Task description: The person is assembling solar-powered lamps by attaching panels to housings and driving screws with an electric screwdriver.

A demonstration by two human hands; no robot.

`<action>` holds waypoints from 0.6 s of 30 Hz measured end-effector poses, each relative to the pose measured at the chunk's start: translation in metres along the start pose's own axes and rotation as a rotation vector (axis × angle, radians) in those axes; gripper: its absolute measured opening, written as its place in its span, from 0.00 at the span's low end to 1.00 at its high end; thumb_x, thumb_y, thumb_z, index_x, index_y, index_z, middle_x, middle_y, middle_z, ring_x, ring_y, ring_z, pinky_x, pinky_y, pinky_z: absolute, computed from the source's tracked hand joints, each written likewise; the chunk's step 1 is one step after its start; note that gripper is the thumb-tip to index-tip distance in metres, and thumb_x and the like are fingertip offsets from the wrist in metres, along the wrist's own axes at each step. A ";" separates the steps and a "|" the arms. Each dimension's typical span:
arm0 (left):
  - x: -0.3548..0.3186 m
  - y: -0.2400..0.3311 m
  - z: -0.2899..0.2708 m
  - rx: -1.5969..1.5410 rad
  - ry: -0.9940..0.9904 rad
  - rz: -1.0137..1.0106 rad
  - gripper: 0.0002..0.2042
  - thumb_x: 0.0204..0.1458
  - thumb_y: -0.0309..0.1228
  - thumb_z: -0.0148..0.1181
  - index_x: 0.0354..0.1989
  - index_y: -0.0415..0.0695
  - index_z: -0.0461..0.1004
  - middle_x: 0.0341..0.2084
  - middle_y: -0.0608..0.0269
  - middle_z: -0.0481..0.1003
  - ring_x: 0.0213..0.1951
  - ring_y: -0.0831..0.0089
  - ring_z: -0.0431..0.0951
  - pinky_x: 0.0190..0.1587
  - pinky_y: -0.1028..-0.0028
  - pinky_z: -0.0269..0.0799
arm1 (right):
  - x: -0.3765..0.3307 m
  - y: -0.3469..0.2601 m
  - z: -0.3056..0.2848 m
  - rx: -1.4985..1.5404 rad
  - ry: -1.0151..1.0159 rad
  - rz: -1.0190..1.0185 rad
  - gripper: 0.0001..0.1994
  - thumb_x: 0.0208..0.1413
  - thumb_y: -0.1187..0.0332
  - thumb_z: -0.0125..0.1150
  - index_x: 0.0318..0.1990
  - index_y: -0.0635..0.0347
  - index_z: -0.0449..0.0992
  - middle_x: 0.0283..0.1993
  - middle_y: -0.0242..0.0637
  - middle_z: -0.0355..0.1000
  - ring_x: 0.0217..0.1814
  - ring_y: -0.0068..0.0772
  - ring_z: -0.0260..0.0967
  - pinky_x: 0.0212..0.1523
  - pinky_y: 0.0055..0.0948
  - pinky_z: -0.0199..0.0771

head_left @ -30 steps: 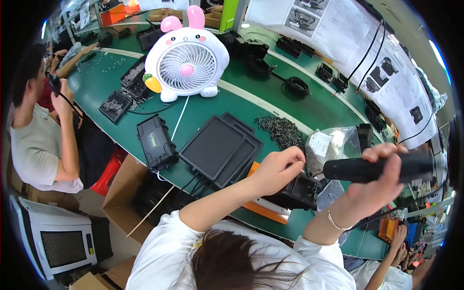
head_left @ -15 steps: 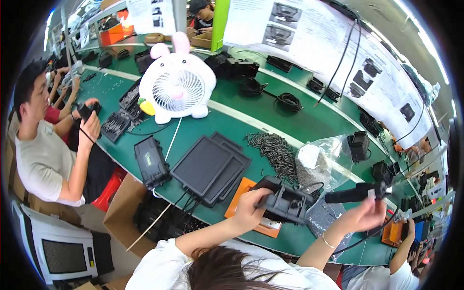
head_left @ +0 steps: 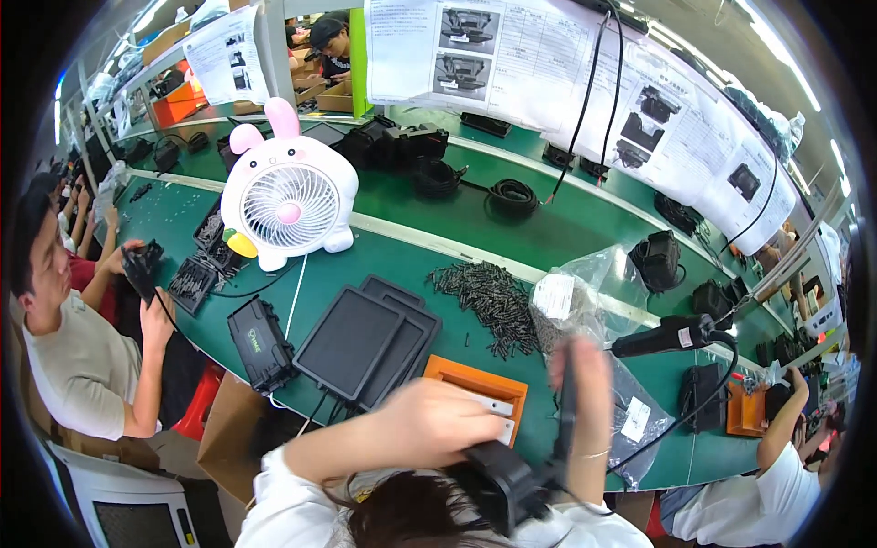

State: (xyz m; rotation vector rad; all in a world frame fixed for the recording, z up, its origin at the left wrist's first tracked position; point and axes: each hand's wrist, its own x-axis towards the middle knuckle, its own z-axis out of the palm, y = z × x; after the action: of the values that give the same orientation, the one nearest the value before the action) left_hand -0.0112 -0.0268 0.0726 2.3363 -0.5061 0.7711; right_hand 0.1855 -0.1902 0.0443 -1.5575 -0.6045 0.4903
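Note:
Close to my body is a black plastic case, tilted and partly blurred, with a cable trailing from it. My left hand is closed around its left side. My right hand is raised on the right, smeared by motion, beside an upright black part; whether it grips that part does not show. Beyond the hands lies an orange tray-like fixture with pale metal plates. A black electric screwdriver hangs free to the right on its cable.
A pile of dark screws lies by a clear plastic bag. Stacked black panels, a closed black case and a white rabbit-shaped fan stand to the left. Co-workers sit at left and right.
My right hand has left the screwdriver and moved left to the case. My left hand has brought the case nearer my body and turned it. The view has shifted slightly.

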 end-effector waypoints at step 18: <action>0.016 0.047 -0.054 0.783 0.153 -0.029 0.09 0.32 0.31 0.65 0.18 0.50 0.69 0.48 0.70 0.77 0.57 0.50 0.70 0.55 0.53 0.66 | 0.042 0.041 0.058 0.445 -0.259 -0.220 0.19 0.68 0.51 0.39 0.47 0.58 0.67 0.41 0.38 0.70 0.43 0.31 0.70 0.48 0.31 0.70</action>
State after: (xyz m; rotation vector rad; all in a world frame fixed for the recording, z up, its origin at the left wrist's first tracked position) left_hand -0.0452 -0.0285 0.1372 2.9342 -0.0948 1.2944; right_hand 0.1843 -0.1198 0.0012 -1.0012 -0.7941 0.6155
